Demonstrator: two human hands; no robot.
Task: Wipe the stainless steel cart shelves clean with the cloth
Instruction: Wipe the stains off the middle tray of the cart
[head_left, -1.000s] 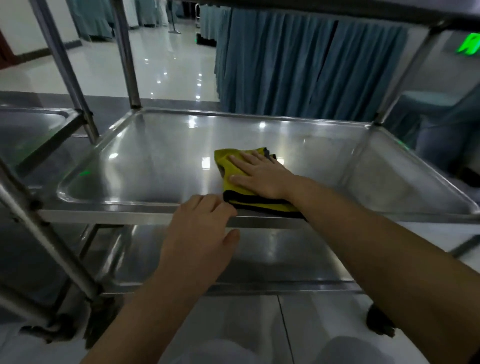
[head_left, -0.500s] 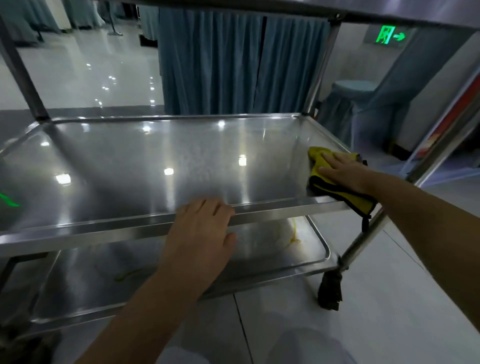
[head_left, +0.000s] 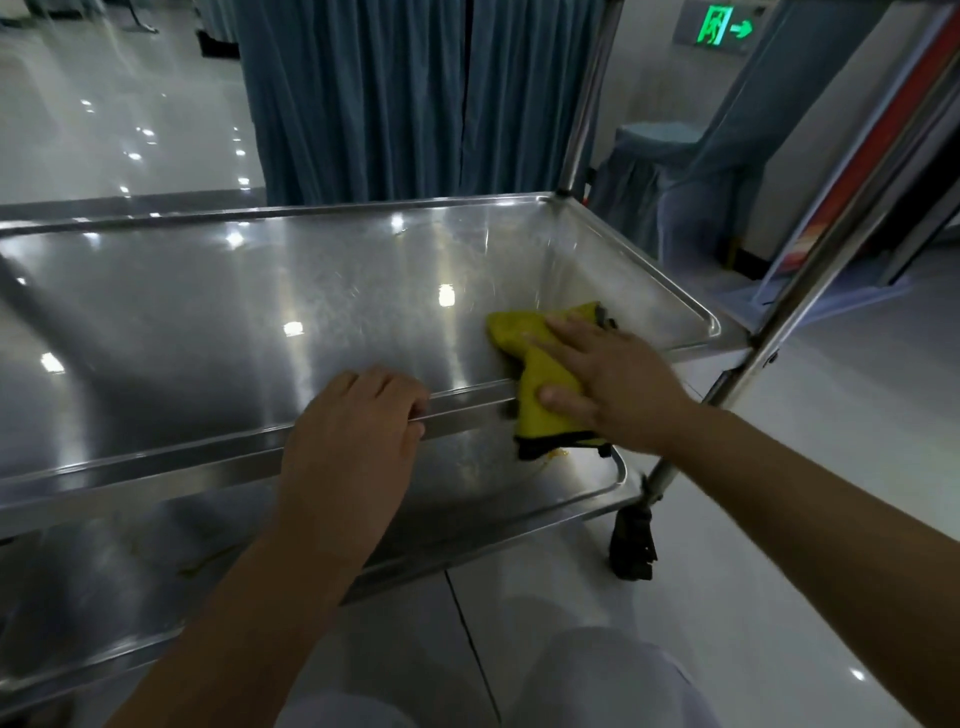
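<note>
Right hand (head_left: 608, 384) lies flat, fingers straight, pressing the yellow cloth (head_left: 540, 379) onto the middle shelf (head_left: 260, 312) at its near right corner. The cloth runs near-to-far, draped over the front rim. Left hand (head_left: 358, 431) grips that rim.

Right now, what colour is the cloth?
Yellow with a dark edge; the cloth shows best in the head view.

A dark blue curtain (head_left: 395, 98) is hanging in long folds at the back. To its left, the glossy floor (head_left: 104, 114) is reflecting small spots of light. A green exit sign (head_left: 719, 25) is glowing on the pale wall at the upper right. Below it, a chair in a light blue cover (head_left: 644, 176) is standing to the right of the curtain, and a red and white board (head_left: 883, 130) is showing at the right edge
</note>
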